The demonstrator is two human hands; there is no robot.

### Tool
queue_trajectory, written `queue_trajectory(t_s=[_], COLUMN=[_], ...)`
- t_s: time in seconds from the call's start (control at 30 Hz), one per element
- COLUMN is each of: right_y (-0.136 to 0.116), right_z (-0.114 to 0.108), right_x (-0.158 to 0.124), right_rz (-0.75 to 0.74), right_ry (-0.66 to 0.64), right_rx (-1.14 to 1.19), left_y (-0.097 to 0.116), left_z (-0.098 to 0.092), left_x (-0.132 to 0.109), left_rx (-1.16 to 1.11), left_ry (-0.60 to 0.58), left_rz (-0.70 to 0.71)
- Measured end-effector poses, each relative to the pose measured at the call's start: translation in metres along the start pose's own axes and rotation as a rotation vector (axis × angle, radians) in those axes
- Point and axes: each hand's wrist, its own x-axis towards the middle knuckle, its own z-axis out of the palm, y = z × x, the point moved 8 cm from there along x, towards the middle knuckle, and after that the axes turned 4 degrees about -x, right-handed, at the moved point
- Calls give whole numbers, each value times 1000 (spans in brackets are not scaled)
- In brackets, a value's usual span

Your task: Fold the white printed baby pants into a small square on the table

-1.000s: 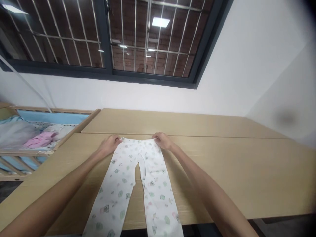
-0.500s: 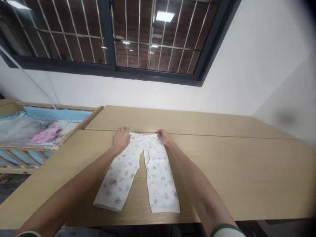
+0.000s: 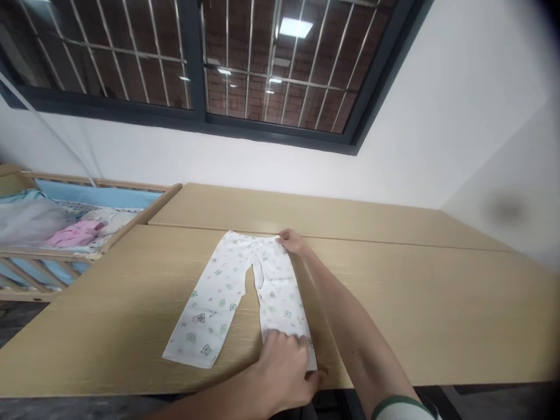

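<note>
White children's pants [image 3: 214,291] with a small green and pink print lie flat on the wooden tabletop, waistband away from me and legs apart. At the right end of the waistband, my right hand [image 3: 292,240] pinches the fabric corner. My left hand [image 3: 284,367] is curled over the bottom of the right pant leg, its forearm crossing in from below. It covers most of that leg's hem, and its fingertips are partly hidden. The left leg and the waistband's left corner lie untouched.
A wooden crib [image 3: 160,204] with blue lining stands beyond the table's left end, holding a pink cloth [image 3: 76,233] and white bedding. A seam runs along the tabletop [image 3: 415,291] near the back. Behind it rise a white wall and a barred window [image 3: 280,76].
My left hand has let go of the waistband's left corner and come down to the right leg's hem. The right hand stays at its corner, and the pants lie nearly unchanged.
</note>
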Motion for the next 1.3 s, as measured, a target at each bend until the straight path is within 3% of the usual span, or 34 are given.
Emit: queue_trajectory(t_s=[0.17,0.33,0.5,0.63,0.83,1.0,1.2,1.3], right_y=[-7,-25,-61,-95,-136,-153,-170,-196], right_z=[-3,-8,-1,25,81,114,128,131], right_x=[-8,-12,-7,2,16,16,0,-29], right_rz=[33,35,8,-11,9,17,-38,-245], right_ry=[-12,-38,-66,-56,12,22,3,1], right_rx=[84,190,288,281,136,-32,-205,-311], left_y=[7,-9,-44,-85,-147,-185,-197,-187], left_z=[3,-20,-46,-53,-62,-57,-55,-69], left_x=[4,-15,-62,-104,-158,-181,-187,-193], left_rx=[-28,-155,-548,-718,-513,-258,-56,161], left_ry=[3,59,185,295,477,432,322,482], left_rz=[22,-40,-125,-232,-440,-672,-806,-767])
